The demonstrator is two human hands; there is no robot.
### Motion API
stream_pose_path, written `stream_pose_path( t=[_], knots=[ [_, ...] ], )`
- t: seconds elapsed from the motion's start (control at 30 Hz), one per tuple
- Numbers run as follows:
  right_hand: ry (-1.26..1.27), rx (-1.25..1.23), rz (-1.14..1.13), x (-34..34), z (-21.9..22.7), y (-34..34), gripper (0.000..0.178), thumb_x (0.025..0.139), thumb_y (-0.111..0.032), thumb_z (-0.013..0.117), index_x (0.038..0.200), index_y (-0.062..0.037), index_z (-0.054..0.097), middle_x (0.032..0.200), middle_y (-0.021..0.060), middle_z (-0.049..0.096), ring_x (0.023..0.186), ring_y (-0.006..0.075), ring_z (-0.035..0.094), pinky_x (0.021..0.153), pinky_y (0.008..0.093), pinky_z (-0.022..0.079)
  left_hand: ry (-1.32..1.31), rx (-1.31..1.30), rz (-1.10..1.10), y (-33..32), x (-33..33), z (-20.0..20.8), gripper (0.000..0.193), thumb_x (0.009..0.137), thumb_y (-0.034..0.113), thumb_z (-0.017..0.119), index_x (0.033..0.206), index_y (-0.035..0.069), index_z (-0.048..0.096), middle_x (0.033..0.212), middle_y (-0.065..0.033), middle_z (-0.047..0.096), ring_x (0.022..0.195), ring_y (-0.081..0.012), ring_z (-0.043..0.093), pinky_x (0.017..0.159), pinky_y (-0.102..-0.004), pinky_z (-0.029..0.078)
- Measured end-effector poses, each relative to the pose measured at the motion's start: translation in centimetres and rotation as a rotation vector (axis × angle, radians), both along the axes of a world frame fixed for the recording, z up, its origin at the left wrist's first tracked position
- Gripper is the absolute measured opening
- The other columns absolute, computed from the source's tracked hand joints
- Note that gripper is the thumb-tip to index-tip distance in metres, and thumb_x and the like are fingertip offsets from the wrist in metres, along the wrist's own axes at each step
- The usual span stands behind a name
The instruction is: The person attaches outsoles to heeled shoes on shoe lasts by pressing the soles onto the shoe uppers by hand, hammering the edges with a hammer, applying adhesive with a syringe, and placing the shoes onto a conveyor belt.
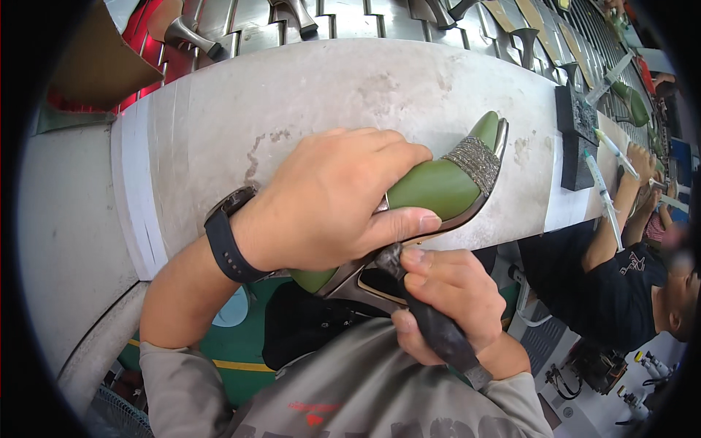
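A high-heeled sandal (487, 162) with a glittery band sits on a green plastic shoe last (431, 188), tilted at the near edge of the bench, its toe pointing to the far right. My left hand (339, 186) wraps over its middle and grips it, thumb along the edge of the sole. Close to the sole by the heel, my right hand (464, 296) is closed around a dark, wrapped tool handle (438, 328). The tool's upper end meets the shoe's underside near my left thumb. What tip it has is hidden. A dark watch (230, 226) is on my left wrist.
Beyond the pale, stained workbench (314, 87) runs a slatted metal conveyor (339, 25) carrying several heeled shoes. A black block holder (575, 135) and syringes (602, 190) stand at the right. Past them, a co-worker (606, 285) in dark clothing reaches over the bench.
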State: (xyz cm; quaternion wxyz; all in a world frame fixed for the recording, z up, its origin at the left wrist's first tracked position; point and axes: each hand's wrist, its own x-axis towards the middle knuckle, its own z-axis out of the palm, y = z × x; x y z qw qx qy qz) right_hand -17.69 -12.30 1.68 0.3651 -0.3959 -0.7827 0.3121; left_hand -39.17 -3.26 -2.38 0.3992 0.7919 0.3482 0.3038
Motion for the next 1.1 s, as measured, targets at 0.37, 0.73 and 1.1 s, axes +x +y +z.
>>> stream_pose_path(
  t=[0.37, 0.73, 1.1],
  knots=[
    [0.168, -0.01, 0.126, 0.3, -0.1, 1.8, 0.037, 0.074, -0.008, 0.086, 0.108, 0.0012, 0.073, 0.103, 0.0158, 0.075, 0.087, 0.0302, 0.073, 0.074, 0.0375, 0.063, -0.004, -0.175, 0.018, 0.0, 0.2, 1.7, 0.041, 0.095, 0.023, 0.074, 0.126, -0.003, 0.068, 0.112, -0.0186, 0.075, 0.099, -0.0307, 0.073, 0.088, -0.0376, 0.056],
    [0.83, 0.051, -0.415, 7.9, 7.1, 3.7, 0.042, 0.1, -0.033, 0.068, 0.119, 0.0039, 0.06, 0.114, 0.0304, 0.073, 0.072, 0.0185, 0.068, 0.071, 0.0315, 0.057, 0.396, -0.083, 0.106, 0.4, 5.9, 4.7, 0.08, 0.071, 0.035, 0.094, 0.131, 0.0, 0.056, 0.097, -0.0218, 0.071, 0.09, -0.0453, 0.07, 0.078, -0.0489, 0.056],
    [0.256, -0.54, -0.215, 7.7, 4.9, 10.1, 0.018, 0.094, -0.011, 0.077, 0.108, -0.0004, 0.074, 0.094, 0.0073, 0.079, 0.072, 0.0091, 0.069, 0.063, 0.025, 0.056, 0.381, -0.058, 0.132, 0.2, 5.3, 4.4, 0.082, 0.071, 0.035, 0.094, 0.135, 0.001, 0.057, 0.099, -0.0218, 0.072, 0.09, -0.0444, 0.072, 0.079, -0.0468, 0.058]
  ],
)
